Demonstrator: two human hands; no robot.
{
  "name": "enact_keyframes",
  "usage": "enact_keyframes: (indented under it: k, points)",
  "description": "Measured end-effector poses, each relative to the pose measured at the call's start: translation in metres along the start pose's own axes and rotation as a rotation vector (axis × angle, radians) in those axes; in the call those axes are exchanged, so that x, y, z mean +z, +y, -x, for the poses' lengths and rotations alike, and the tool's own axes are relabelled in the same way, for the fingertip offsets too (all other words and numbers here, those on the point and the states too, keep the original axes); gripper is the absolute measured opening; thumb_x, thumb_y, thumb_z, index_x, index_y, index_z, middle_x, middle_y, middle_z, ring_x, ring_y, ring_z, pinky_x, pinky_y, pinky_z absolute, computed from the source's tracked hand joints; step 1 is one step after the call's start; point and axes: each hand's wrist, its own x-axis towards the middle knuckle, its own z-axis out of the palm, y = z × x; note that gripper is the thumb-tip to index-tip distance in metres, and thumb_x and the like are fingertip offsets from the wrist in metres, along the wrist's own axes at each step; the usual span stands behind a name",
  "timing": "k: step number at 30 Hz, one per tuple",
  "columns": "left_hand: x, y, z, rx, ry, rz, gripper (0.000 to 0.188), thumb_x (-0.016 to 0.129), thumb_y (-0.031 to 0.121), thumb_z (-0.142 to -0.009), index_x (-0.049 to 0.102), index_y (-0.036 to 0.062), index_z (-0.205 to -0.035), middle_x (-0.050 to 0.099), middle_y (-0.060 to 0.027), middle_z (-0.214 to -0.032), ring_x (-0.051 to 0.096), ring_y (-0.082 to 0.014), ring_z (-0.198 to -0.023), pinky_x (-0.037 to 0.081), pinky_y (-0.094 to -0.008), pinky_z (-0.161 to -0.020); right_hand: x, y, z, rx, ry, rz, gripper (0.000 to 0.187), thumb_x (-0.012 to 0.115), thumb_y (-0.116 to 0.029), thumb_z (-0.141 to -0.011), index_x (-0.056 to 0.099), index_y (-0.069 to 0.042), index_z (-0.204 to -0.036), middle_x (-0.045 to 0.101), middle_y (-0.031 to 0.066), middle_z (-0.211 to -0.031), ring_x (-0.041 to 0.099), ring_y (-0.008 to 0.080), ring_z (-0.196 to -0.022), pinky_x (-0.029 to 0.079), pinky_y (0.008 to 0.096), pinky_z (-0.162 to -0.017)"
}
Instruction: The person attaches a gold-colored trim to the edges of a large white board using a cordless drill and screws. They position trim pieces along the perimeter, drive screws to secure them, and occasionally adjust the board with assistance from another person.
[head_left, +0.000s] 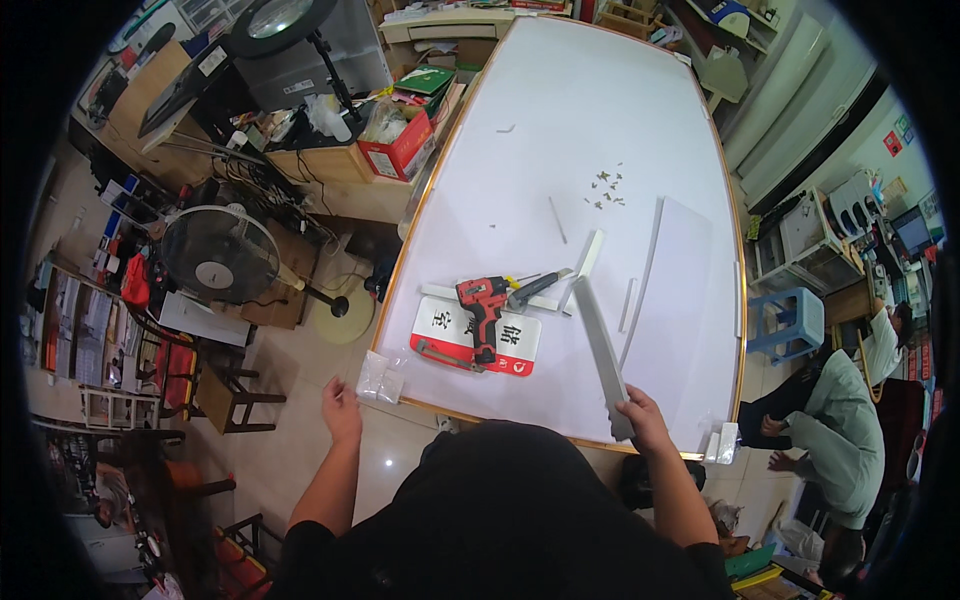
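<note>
Near four o'clock, the end of the grey bar (pixel 601 355) partly hides the right hand (pixel 646 420); mid-dial, the red drill (pixel 484 312) covers part of the sign (pixel 519 340). The bits (pixel 604 196) between one and two o'clock are too small to identify. At six, the lower edge cuts off the dark shirt (pixel 500 520)

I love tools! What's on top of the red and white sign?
A red drill and a grey tool lie on the sign. I can't tell if the knife rests there too. Whatever's printed under the drill is hidden.
</note>
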Motion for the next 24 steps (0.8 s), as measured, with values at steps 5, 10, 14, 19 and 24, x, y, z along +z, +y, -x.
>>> enact_keyframes:
  k: [5,10,14,19,24]
  points:
    - [-0.079,-0.094,0.029,-0.363,0.042,-0.246,0.047,0.063,0.01,-0.097,0.05,-0.0015,-0.141,0.065,-0.0131,-0.096,0.062,-0.0184,-0.071,0.051,-0.0301,-0.054,0.014,0.024,-0.043,-0.163,0.334,0.543,0.065,0.074,-0.023,-0.092,0.05,0.001,-0.147,0.065,0.0052,-0.085,0.061,0.011,-0.068,0.055,0.0296,-0.062]
    - [-0.119,-0.106,0.081,-0.194,-0.987,-0.945,0.039,0.073,0.014,-0.086,0.064,-0.004,-0.119,0.071,-0.0139,-0.09,0.073,-0.0262,-0.079,0.057,-0.0409,-0.058,0.033,0.052,-0.071,-0.266,0.569,0.985,0.076,0.069,-0.035,-0.089,0.04,-0.003,-0.152,0.062,0.0298,-0.121,0.065,0.0478,-0.103,0.053,0.0554,-0.089]
    - [-0.086,-0.059,0.104,-0.5,-0.812,-0.832,0.045,0.074,0.025,-0.088,0.067,-0.0049,-0.12,0.074,-0.0167,-0.091,0.073,-0.0244,-0.075,0.059,-0.0394,-0.062,0.047,0.06,-0.082,-0.059,0.525,1.13,0.081,0.07,-0.033,-0.089,0.031,-0.005,-0.155,0.059,0.0295,-0.119,0.067,0.0482,-0.1,0.056,0.0552,-0.085]
    - [-0.053,-0.013,0.096,-0.436,-0.701,-0.549,0.039,0.071,0.025,-0.092,0.068,-0.0033,-0.119,0.073,-0.013,-0.091,0.07,-0.0206,-0.074,0.058,-0.0347,-0.06,0.054,0.056,-0.085,-0.102,0.465,1.213,0.086,0.073,-0.033,-0.087,0.03,-0.001,-0.154,0.059,0.0277,-0.117,0.068,0.0456,-0.098,0.058,0.0514,-0.081]
    - [-0.045,-0.018,0.076,-0.401,-0.682,-0.47,0.037,0.072,0.023,-0.093,0.067,-0.0024,-0.12,0.071,-0.0114,-0.092,0.07,-0.02,-0.076,0.057,-0.0338,-0.06,0.051,0.058,-0.081,-0.099,0.455,1.222,0.088,0.075,-0.037,-0.086,0.032,-0.002,-0.154,0.058,0.0264,-0.12,0.067,0.0444,-0.101,0.058,0.051,-0.082]
